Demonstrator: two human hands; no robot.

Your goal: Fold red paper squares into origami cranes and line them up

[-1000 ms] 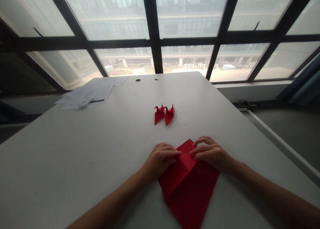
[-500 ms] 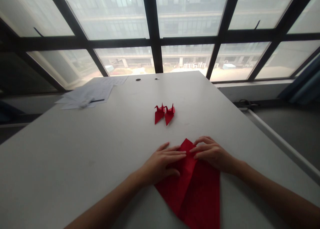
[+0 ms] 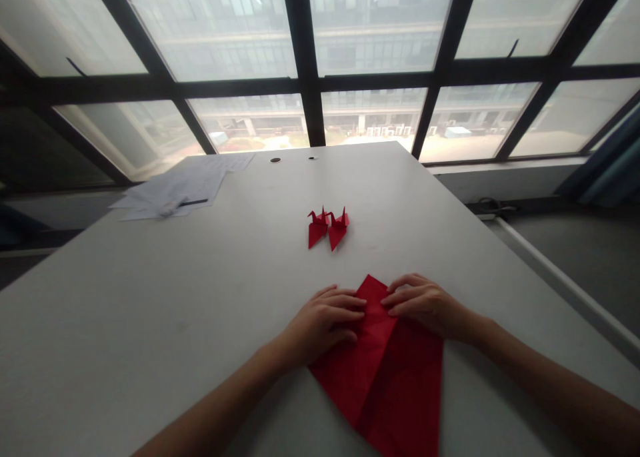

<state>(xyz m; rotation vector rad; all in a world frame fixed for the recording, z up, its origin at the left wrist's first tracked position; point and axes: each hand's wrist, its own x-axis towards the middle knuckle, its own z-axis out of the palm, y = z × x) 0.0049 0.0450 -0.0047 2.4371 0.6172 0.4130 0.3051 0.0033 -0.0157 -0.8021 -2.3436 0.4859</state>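
Note:
A large sheet of red paper lies on the white table in front of me, with a crease running down its middle and its top corner pointing away. My left hand rests flat on the paper's upper left edge, fingers stretched out. On the upper right edge lies my right hand, its fingers slightly bent and spread, fingertips touching the paper. Both palms hide parts of the paper's edges. Beyond the paper stand two small folded red paper cranes, a left crane and a right crane, side by side.
Loose white papers with a dark pen lie at the table's far left. Two cable holes are set near the far edge of the white table. Large windows rise behind it.
My left fingers have drawn back slightly to the left, baring more of the paper's middle. The right hand stays at the upper right edge.

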